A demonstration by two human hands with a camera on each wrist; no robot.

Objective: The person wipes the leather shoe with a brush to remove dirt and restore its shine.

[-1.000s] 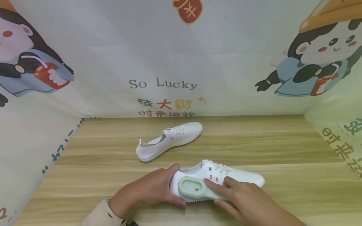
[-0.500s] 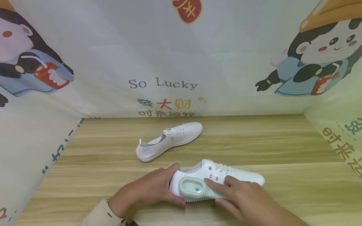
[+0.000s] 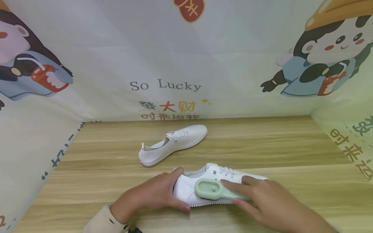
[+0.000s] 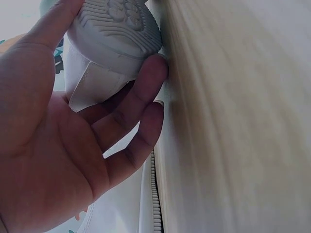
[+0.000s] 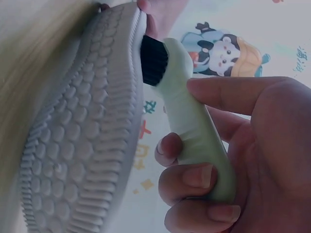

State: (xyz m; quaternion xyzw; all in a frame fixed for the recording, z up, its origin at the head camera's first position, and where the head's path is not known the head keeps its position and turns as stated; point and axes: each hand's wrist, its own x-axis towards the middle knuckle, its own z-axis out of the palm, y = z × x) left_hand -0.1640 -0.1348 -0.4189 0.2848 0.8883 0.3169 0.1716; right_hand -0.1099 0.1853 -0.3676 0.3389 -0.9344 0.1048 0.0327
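Observation:
A white lace-up shoe (image 3: 182, 190) lies tilted on its side near the front, its upper towards me and its toe to the right. My left hand (image 3: 157, 191) grips the heel, thumb on the sole side and fingers curled round the back, as the left wrist view also shows. A pale green brush (image 3: 208, 190) is in my right hand (image 3: 271, 197), fingers wrapped round the handle. In the right wrist view its black bristles (image 5: 154, 60) press against the shoe's side, just above the textured sole (image 5: 82, 136). The right hand hides part of the toe.
A second white shoe (image 3: 186, 140) stands behind on the wood-grain surface (image 3: 262, 142), toe to the right. Printed white sheeting (image 3: 233, 64) walls in the back and both sides.
The brush in my right hand has moved right along the shoe's side, from the heel towards the middle, and now covers the red letters. My left hand keeps its grip on the heel.

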